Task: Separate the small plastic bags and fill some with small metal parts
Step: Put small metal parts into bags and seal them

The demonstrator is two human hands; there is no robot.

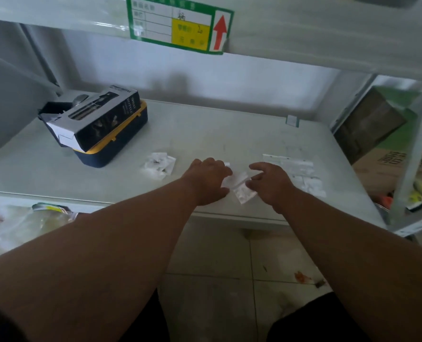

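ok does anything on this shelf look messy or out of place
Mostly the black carton: it lies tilted on top of the blue and yellow case with its end flap hanging open. The small plastic bags sit in loose heaps, one left of the hands, one on the right. There are also reddish stains on the floor tiles.

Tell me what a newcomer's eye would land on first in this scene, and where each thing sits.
First, the two bare hands, left hand and right hand, meeting over a small clear plastic bag near the front edge of the pale grey shelf. Next, the green-bordered label with a yellow patch and red arrow, stuck to the shelf above. Then the black-and-white cardboard box lying on a navy-and-yellow case at back left.
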